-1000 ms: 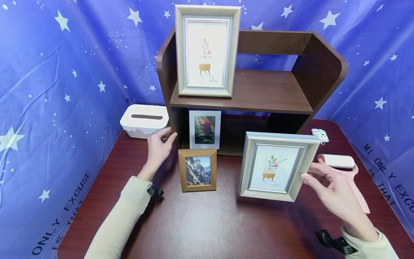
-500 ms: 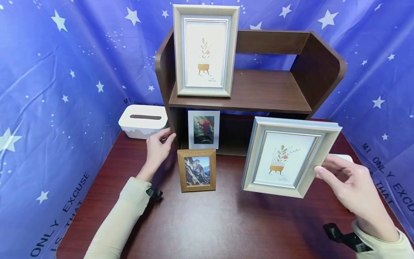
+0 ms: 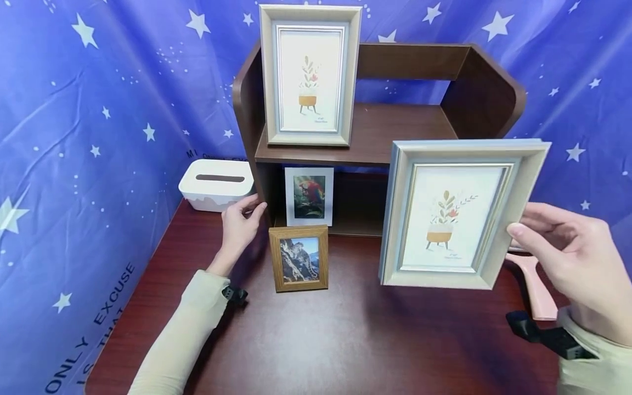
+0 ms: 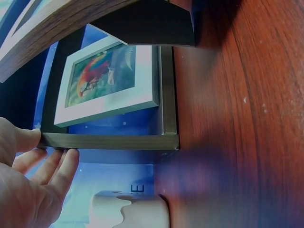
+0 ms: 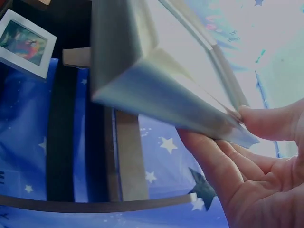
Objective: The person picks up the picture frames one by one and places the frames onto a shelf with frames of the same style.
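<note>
My right hand [image 3: 575, 252] pinches the right edge of a large cream-and-silver picture frame [image 3: 395, 219], thumb on the front and fingers behind. The frame, with a potted-plant print, is held upright in the air before the right half of the brown desktop shelf [image 3: 417, 61]. My left hand [image 3: 240, 226] pinches the front edge of the shelf's left side panel [image 4: 109, 141], thumb on one face and fingers on the other. A matching large picture frame [image 3: 308, 138] stands on the upper board at left. Below it, a white frame [image 3: 288, 197] with a parrot picture leans in the lower compartment.
A small wooden frame [image 3: 298, 286] with a leopard picture stands on the dark red table [image 3: 316, 340] before the shelf. A white tissue box [image 3: 214, 196] sits left of it. The pink handle [image 3: 540, 291] of a roller lies at right, partly hidden by my right hand.
My right hand has raised the large picture frame and carried it to the right, nearer the upper board's height. The left hand stays at the shelf's side panel.
</note>
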Demonstrator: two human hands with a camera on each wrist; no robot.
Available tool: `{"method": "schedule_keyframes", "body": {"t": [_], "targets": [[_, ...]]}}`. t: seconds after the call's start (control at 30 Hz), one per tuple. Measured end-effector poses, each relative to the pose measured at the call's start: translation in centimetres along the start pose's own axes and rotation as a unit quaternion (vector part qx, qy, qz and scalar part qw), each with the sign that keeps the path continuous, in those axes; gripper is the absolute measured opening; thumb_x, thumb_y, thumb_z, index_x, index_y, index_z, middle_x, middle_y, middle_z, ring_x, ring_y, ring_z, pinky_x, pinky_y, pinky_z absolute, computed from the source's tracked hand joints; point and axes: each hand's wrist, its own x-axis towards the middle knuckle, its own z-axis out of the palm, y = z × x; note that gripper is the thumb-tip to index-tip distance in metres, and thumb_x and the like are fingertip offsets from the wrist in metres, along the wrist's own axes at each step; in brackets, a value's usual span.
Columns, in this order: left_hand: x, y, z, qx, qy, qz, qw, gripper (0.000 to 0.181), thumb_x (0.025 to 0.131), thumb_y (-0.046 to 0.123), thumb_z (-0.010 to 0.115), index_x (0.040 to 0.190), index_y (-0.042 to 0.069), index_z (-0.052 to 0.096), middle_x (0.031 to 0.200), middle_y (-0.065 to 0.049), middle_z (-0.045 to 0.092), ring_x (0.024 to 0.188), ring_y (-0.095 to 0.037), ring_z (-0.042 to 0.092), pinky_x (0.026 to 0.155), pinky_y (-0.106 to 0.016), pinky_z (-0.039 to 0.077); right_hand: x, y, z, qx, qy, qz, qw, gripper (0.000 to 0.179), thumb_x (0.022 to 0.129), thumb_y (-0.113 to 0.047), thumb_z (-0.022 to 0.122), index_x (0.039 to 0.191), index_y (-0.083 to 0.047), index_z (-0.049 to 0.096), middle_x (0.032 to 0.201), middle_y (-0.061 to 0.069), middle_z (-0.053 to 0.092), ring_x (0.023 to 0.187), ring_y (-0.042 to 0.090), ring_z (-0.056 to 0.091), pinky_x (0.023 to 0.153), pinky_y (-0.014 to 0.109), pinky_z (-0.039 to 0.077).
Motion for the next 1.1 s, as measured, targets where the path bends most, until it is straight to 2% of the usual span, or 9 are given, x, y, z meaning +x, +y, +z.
{"method": "schedule_keyframes", "body": {"t": [0.1, 0.17, 0.23, 0.37, 0.53, 0.77, 0.87, 1.0, 1.1], "targets": [[0.0, -0.1, 0.0, 0.002, 0.000, 0.000, 1.0000, 0.023, 0.087, 0.009, 0.071, 0.107, 0.000, 0.071, 0.094, -0.011, 0.071, 0.083, -0.021, 0.068, 0.072, -0.028, 0.055, 0.9, -0.5, 0.0, 0.117, 0.009, -0.017, 0.9929, 0.030, 0.082, 0.020, 0.060, 0.111, 0.013, 0.063, 0.088, 0.006, 0.072, 0.069, 0.010, 0.068, 0.059, 0.014, 0.050], [0.0, -0.1, -0.1, 0.005, 0.001, -0.001, 1.0000, 0.023, 0.087, 0.009, 0.071, 0.108, 0.000, 0.071, 0.095, -0.011, 0.071, 0.084, -0.020, 0.068, 0.072, -0.028, 0.055, 1.8, -1.0, 0.1, 0.207, 0.005, -0.033, 0.9778, 0.029, 0.082, 0.023, 0.056, 0.111, 0.021, 0.058, 0.089, 0.015, 0.071, 0.072, 0.016, 0.069, 0.064, 0.018, 0.053], [0.0, -0.2, -0.1, 0.009, 0.000, -0.002, 1.0000, 0.024, 0.086, 0.009, 0.071, 0.108, -0.001, 0.071, 0.094, -0.010, 0.071, 0.084, -0.019, 0.068, 0.072, -0.029, 0.055, 2.6, -1.5, 0.2, 0.265, -0.001, -0.043, 0.9632, 0.029, 0.082, 0.025, 0.054, 0.111, 0.025, 0.055, 0.091, 0.020, 0.070, 0.074, 0.021, 0.070, 0.067, 0.023, 0.055], [0.0, -0.2, -0.1, 0.012, -0.005, 0.002, 0.9999, 0.024, 0.087, 0.010, 0.071, 0.109, -0.001, 0.071, 0.095, -0.010, 0.071, 0.085, -0.019, 0.068, 0.072, -0.032, 0.055, 4.3, -2.4, 0.3, 0.283, 0.016, -0.043, 0.9581, 0.030, 0.082, 0.023, 0.057, 0.112, 0.024, 0.055, 0.091, 0.021, 0.069, 0.073, 0.021, 0.070, 0.065, 0.024, 0.055], [0.0, -0.1, 0.0, 0.009, 0.000, 0.006, 0.9999, 0.024, 0.086, 0.009, 0.071, 0.108, -0.001, 0.071, 0.094, -0.011, 0.071, 0.084, -0.020, 0.068, 0.072, -0.032, 0.055, 6.0, -3.1, 0.4, 0.261, 0.050, -0.039, 0.9632, 0.030, 0.081, 0.018, 0.063, 0.110, 0.021, 0.059, 0.085, 0.017, 0.071, 0.065, 0.017, 0.068, 0.063, 0.021, 0.054], [0.0, -0.1, 0.2, 0.002, -0.002, 0.003, 1.0000, 0.022, 0.086, 0.009, 0.071, 0.106, 0.001, 0.072, 0.093, -0.009, 0.072, 0.082, -0.017, 0.068, 0.070, -0.017, 0.051, 8.0, -3.6, 1.0, 0.341, 0.052, -0.063, 0.9366, 0.032, 0.081, 0.021, 0.060, 0.111, 0.026, 0.054, 0.090, 0.025, 0.068, 0.074, 0.024, 0.068, 0.064, 0.026, 0.056], [0.0, -0.1, 0.3, 0.002, -0.002, 0.002, 1.0000, 0.021, 0.086, 0.009, 0.071, 0.106, 0.001, 0.072, 0.093, -0.009, 0.072, 0.081, -0.017, 0.067, 0.069, -0.016, 0.051, 9.1, -3.9, 1.2, 0.332, 0.067, -0.072, 0.9382, 0.031, 0.081, 0.019, 0.061, 0.110, 0.026, 0.055, 0.091, 0.025, 0.068, 0.076, 0.024, 0.069, 0.064, 0.026, 0.056], [0.0, -0.1, 0.2, 0.005, -0.002, 0.002, 1.0000, 0.023, 0.087, 0.010, 0.071, 0.107, 0.000, 0.072, 0.094, -0.010, 0.072, 0.082, -0.018, 0.068, 0.070, -0.023, 0.053, 10.8, -4.1, 1.6, 0.339, 0.076, -0.070, 0.9352, 0.028, 0.080, 0.019, 0.060, 0.108, 0.025, 0.057, 0.087, 0.025, 0.068, 0.073, 0.023, 0.069, 0.064, 0.027, 0.055], [-0.1, -0.1, 0.0, 0.008, -0.001, 0.001, 1.0000, 0.024, 0.087, 0.010, 0.071, 0.108, -0.001, 0.071, 0.094, -0.011, 0.071, 0.083, -0.020, 0.068, 0.072, -0.028, 0.055, 12.0, -4.2, 1.9, 0.328, 0.072, -0.056, 0.9402, 0.025, 0.081, 0.018, 0.059, 0.106, 0.021, 0.061, 0.084, 0.022, 0.069, 0.071, 0.021, 0.068, 0.063, 0.027, 0.054]]}}
